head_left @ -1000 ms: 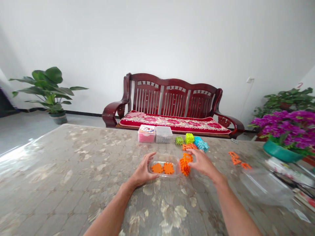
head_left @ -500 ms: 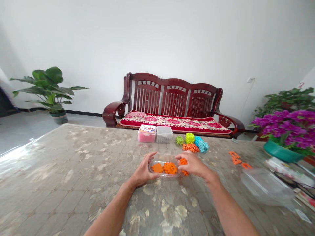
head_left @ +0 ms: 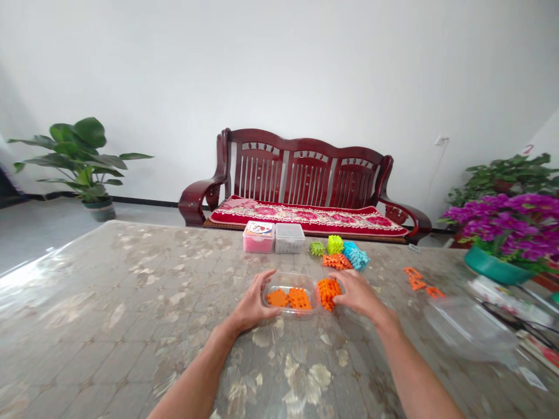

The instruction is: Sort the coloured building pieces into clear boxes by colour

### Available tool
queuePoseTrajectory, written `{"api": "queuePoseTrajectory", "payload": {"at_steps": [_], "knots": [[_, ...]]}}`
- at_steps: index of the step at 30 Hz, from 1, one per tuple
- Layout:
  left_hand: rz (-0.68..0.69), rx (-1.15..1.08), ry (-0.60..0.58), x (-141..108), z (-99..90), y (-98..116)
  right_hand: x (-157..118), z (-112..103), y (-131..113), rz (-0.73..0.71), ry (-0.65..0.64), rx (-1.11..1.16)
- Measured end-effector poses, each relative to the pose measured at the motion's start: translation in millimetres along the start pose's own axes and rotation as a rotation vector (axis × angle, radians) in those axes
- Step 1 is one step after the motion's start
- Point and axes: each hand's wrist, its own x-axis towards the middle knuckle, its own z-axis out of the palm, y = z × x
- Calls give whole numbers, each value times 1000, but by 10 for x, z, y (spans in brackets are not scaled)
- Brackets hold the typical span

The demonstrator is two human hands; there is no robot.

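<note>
A clear plastic container [head_left: 290,278] sits on the table before me, with orange interlocking foam-like pieces [head_left: 299,298] inside it. My left hand [head_left: 256,299] grips the container's left end, thumb along the near side and fingers at the far rim. Just right of the container is a chunky bundle of orange notched pieces [head_left: 328,293], and my right hand [head_left: 354,293] has its thumb and fingers around that bundle's right side. Whether the bundle rests on the table or is slightly raised, I cannot tell.
Farther back stand a pink-filled box [head_left: 259,238] and a grey-filled box [head_left: 289,238]. Green blocks [head_left: 335,244], blue blocks [head_left: 356,256] and an orange block [head_left: 336,261] lie beside them. Loose orange pieces [head_left: 414,280], a clear lid-like plastic piece [head_left: 469,329] and a flower pot [head_left: 498,265] are on the right.
My right hand has moved right, from the container's right rim to around the orange bundle. The left hand still grips the container.
</note>
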Motion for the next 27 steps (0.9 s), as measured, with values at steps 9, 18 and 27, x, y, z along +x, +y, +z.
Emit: {"api": "queuePoseTrajectory", "payload": {"at_steps": [9,18,27], "knots": [[20,-16,10,8,3,17,45,-115,-94,18,148,22],[25,-65,19,-4,14,26,281,126,-996,-246,-13,62],[28,-74,20,-2,15,31,322,239,-930,-224,113,148]]}}
